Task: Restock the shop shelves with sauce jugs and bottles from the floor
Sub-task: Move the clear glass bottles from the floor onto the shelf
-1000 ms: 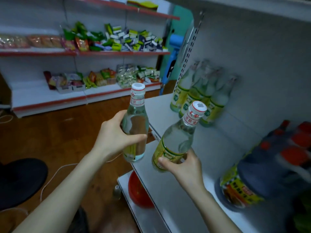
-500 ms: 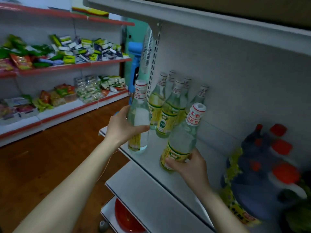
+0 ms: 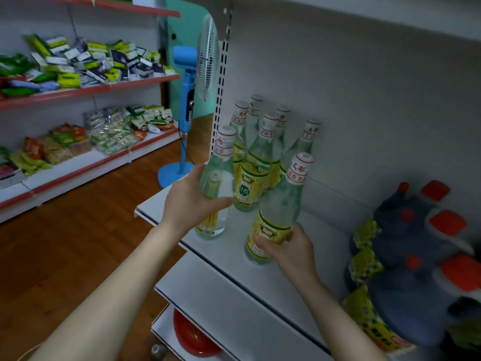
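Observation:
My left hand grips a clear bottle with a white and red cap, held upright over the front of the white shelf. A second bottle of the same kind, tilted slightly right, is held low on its yellow label by my right hand, its base at the shelf surface. Just behind both stand several matching bottles in a cluster against the back panel.
Dark sauce jugs with red caps and yellow labels crowd the shelf's right end. A blue standing fan is beyond the shelf's left end. Snack shelves line the far wall across a wooden floor. A red object lies under the lower shelf.
Both hands have carried their bottles forward onto the shelf, closer to the standing cluster. The view has moved nearer to the shelf.

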Tool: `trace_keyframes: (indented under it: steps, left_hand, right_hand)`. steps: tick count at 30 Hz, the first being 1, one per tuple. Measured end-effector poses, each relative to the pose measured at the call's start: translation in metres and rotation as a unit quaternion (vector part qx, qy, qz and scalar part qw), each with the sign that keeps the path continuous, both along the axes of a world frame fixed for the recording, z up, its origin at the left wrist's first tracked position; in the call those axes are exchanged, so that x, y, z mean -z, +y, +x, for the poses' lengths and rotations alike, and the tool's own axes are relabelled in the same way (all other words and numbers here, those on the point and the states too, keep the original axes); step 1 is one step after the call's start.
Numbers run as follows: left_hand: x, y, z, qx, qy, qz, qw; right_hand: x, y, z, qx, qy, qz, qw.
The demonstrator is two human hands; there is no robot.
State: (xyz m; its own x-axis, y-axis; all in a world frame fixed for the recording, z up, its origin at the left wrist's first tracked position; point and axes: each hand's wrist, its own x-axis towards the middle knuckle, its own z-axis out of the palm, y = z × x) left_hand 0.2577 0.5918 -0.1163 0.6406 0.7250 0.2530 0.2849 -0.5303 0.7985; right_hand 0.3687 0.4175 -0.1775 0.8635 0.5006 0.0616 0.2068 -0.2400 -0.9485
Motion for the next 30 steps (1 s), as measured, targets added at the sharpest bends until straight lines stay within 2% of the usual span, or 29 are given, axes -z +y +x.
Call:
trace_keyframes:
  steps: [10,20,30]
  left_hand:
    - [0.004,-0.001,0.000,0.005,-0.003,0.004,1.000]
    - [0.009,0.002,0.003,0.007,-0.012,0.017,1.000]
    - [0.010,0.004,0.004,0.015,-0.011,0.022,1.000]
  right_hand:
    - [0.030,-0.006,-0.010,0.017,-0.001,0.041,0.999]
    - [0.036,0.031,0.041,0.055,0.006,0.049,0.997]
    - [0.040,0.044,0.062,0.044,-0.007,0.048,0.998]
